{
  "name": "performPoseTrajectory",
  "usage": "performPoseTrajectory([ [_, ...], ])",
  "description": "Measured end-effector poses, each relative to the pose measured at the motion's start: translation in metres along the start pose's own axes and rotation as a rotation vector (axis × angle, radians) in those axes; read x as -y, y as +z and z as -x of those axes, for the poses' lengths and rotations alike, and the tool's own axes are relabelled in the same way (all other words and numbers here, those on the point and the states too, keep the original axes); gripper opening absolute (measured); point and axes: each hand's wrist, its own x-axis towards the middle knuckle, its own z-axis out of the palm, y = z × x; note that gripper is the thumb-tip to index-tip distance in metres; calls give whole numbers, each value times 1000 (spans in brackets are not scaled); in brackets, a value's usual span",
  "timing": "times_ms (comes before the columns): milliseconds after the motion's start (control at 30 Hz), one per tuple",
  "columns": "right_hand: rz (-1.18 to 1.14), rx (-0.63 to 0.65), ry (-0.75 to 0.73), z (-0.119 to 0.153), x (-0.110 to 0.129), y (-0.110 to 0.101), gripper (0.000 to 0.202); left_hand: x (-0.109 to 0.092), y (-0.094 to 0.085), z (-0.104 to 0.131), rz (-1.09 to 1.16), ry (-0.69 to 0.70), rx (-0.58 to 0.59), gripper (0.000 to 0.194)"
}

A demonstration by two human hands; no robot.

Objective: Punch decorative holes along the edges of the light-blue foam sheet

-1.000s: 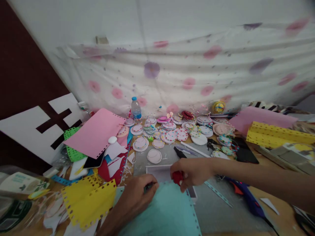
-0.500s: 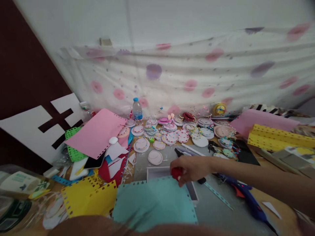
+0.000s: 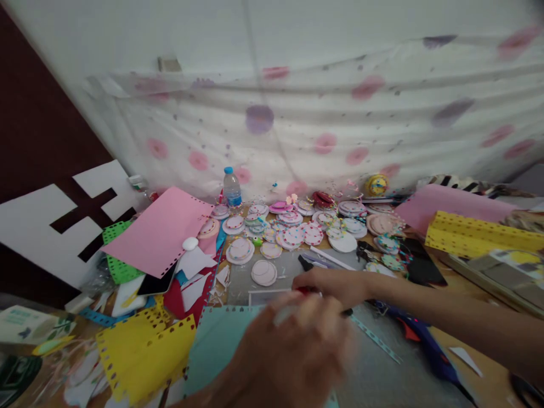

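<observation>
My right hand (image 3: 329, 284) is closed around a small red object (image 3: 303, 290), of which only a sliver shows. Blurred by motion, my left hand (image 3: 295, 345) crosses in front of it, so its fingers cannot be read. Beneath the left hand lies a teal paper sheet (image 3: 221, 340) with small holes punched along its edge. Part of a white-framed flat piece (image 3: 257, 297) shows past the sheet's top edge. Near the right wrist lie a black-ended tool (image 3: 305, 262) and a narrow teal punched strip (image 3: 376, 339).
Several decorated white discs (image 3: 291, 237) crowd the back, near a water bottle (image 3: 232, 188). Pink (image 3: 161, 229) and yellow (image 3: 144, 357) punched sheets lie to the left. On the right are a blue glue gun (image 3: 433, 351), a phone (image 3: 420, 263) and a yellow dotted sheet (image 3: 480, 235).
My left hand has risen from the bottom edge to in front of the right hand, covering much of the teal sheet and red object. The view has shifted slightly.
</observation>
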Motion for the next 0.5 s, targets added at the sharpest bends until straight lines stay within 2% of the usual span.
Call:
performPoseTrajectory([
  [67,-29,-14,8,3,-4,1,20,27,8,-10,21,-97,-32,40],
  [133,-56,-26,38,5,-8,3,25,49,17,-9,60,-305,-32,39],
  [200,-65,-44,38,7,-11,4,28,62,24,-2,138,-416,61,32],
  [333,-174,-101,38,9,-14,8,29,68,27,6,316,-503,159,22],
  [400,-248,-170,35,11,-15,11,31,69,24,4,410,-570,153,25],
  [500,-391,-344,24,17,-16,16,35,72,20,2,500,-648,111,25],
])
